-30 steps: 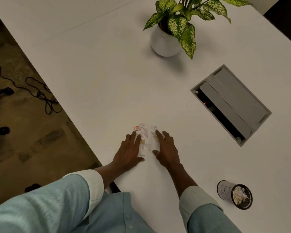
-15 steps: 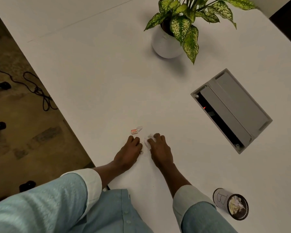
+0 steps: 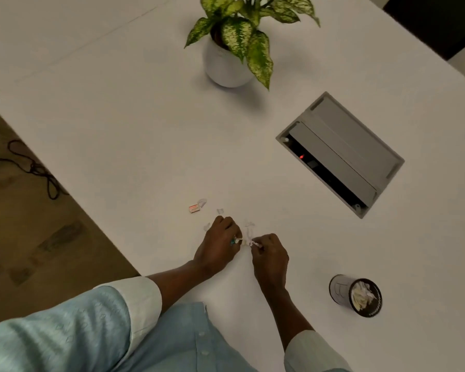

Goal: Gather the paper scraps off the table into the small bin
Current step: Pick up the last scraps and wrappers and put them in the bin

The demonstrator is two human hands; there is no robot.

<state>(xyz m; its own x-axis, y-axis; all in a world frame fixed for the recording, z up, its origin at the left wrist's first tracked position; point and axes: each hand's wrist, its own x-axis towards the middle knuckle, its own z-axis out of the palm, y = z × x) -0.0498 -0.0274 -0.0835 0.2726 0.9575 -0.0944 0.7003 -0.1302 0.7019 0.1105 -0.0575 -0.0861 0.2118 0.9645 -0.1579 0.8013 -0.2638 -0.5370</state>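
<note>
My left hand [image 3: 218,242] and my right hand [image 3: 270,253] lie close together on the white table [image 3: 118,116], fingers curled, each pinching small paper scraps [image 3: 244,241] between them. More scraps lie loose just beyond: a red-and-white piece [image 3: 193,208], a white one [image 3: 202,202], a tiny one [image 3: 220,211], one [image 3: 206,226] left of my left hand and a pale one [image 3: 249,225] above the gap. The small bin [image 3: 356,295], a dark round cup holding crumpled paper, stands to the right of my right forearm.
A potted plant in a white pot [image 3: 227,67] stands at the far middle. A grey cable hatch [image 3: 341,154] is set into the table on the right. The table's left edge runs diagonally; cables [image 3: 35,167] lie on the floor beyond it.
Both hands have drawn back toward me and curled from flat sweeping into pinching scraps. Several small scraps now lie uncovered where the hands were.
</note>
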